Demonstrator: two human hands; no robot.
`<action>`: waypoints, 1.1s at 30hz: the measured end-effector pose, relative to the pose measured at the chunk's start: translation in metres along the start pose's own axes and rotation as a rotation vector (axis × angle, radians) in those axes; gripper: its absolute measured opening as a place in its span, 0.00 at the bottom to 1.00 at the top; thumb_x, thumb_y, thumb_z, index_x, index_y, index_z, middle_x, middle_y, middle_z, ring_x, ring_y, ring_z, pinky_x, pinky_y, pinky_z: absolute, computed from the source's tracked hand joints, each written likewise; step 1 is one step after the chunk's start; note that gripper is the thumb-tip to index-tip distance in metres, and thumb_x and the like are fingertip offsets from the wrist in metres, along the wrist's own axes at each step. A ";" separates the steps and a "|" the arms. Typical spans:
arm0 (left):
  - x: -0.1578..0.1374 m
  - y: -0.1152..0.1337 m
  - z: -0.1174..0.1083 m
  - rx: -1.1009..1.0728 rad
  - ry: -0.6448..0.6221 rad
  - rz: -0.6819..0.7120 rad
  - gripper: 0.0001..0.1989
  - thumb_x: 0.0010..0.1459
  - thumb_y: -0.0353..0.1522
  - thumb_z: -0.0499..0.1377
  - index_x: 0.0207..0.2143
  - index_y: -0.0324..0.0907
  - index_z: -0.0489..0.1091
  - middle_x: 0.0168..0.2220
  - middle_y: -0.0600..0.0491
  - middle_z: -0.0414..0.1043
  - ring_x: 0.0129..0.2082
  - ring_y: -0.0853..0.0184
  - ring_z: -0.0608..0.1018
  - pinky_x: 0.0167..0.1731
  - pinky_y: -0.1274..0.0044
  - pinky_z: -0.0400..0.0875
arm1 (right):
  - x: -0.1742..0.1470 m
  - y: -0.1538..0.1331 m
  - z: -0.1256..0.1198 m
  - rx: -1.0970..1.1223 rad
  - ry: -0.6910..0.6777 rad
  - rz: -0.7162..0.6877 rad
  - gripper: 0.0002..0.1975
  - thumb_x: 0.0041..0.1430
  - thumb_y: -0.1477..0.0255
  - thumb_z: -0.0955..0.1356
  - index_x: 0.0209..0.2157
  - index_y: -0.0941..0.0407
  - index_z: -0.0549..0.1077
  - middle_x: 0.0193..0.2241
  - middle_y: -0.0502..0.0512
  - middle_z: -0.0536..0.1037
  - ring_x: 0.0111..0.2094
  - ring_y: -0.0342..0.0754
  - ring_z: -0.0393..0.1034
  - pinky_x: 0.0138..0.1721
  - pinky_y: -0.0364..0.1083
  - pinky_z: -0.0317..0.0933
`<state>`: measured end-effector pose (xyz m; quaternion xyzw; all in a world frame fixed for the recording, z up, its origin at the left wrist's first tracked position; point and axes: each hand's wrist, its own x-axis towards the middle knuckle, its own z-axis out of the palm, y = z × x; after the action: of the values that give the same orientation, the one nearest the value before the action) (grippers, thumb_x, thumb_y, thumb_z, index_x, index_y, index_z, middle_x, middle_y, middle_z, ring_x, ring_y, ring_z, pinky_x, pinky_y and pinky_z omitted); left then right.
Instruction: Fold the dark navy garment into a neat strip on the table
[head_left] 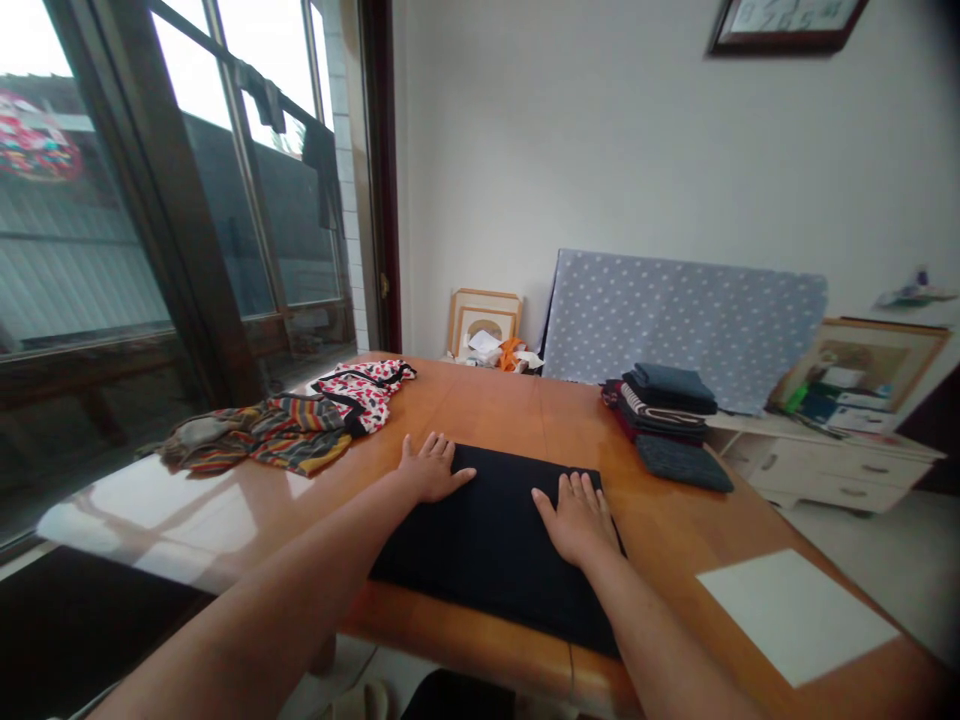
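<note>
1. from here, the cloth (499,545) looks plain, almost black.
2. under the cloth: orange-brown table (480,400).
3. left of it: striped garment (296,435), orange and grey; printed garment (369,388), red and black on white.
4. beyond it: grey-blue drape (675,320), white dots.
5. right of it: white sheet (796,615).

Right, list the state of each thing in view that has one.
Dark cloth: laid flat
Left hand: open, palm down on the dark cloth
Right hand: open, palm down on the dark cloth
Striped cloth: rumpled
Patterned cloth: rumpled
Stacked clothes: folded
White sheet: lying flat
Dotted cloth: draped
Cabinet drawers: apparently shut
</note>
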<state>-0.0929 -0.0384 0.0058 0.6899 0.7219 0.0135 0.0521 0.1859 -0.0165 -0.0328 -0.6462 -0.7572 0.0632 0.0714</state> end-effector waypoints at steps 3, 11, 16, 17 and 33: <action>0.003 0.027 -0.010 -0.021 0.064 0.060 0.45 0.60 0.60 0.33 0.69 0.43 0.49 0.71 0.43 0.41 0.71 0.49 0.41 0.62 0.45 0.29 | 0.001 0.002 0.003 -0.014 0.001 -0.002 0.48 0.62 0.43 0.46 0.69 0.65 0.49 0.70 0.64 0.46 0.71 0.59 0.32 0.68 0.59 0.29; 0.007 0.082 0.010 -0.093 0.037 0.185 0.43 0.61 0.58 0.30 0.69 0.44 0.48 0.72 0.46 0.40 0.71 0.52 0.41 0.63 0.45 0.33 | 0.006 0.007 0.014 -0.054 0.013 -0.010 0.47 0.62 0.44 0.48 0.68 0.65 0.51 0.69 0.65 0.49 0.70 0.60 0.35 0.67 0.60 0.33; 0.000 0.080 0.023 -0.133 0.066 0.158 0.45 0.59 0.60 0.30 0.69 0.45 0.50 0.72 0.46 0.42 0.71 0.51 0.42 0.62 0.44 0.37 | 0.007 0.009 0.015 -0.068 0.018 -0.013 0.47 0.62 0.44 0.47 0.68 0.65 0.51 0.69 0.65 0.49 0.70 0.60 0.36 0.67 0.61 0.34; 0.000 0.080 0.024 -0.140 0.081 0.160 0.45 0.59 0.60 0.30 0.68 0.45 0.51 0.72 0.46 0.42 0.71 0.51 0.43 0.62 0.44 0.38 | 0.006 0.009 0.014 -0.069 0.016 -0.013 0.47 0.62 0.44 0.47 0.68 0.65 0.51 0.69 0.65 0.49 0.70 0.60 0.36 0.67 0.60 0.34; 0.015 0.079 0.035 -0.140 0.127 0.161 0.46 0.58 0.62 0.34 0.68 0.45 0.52 0.71 0.44 0.42 0.70 0.47 0.44 0.61 0.43 0.37 | 0.015 0.003 -0.019 -0.033 -0.088 0.052 0.48 0.62 0.43 0.50 0.69 0.65 0.47 0.70 0.67 0.44 0.70 0.59 0.33 0.67 0.60 0.29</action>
<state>-0.0116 -0.0216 -0.0225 0.7380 0.6634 0.1117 0.0531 0.1901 -0.0009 -0.0145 -0.6634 -0.7435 0.0809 0.0256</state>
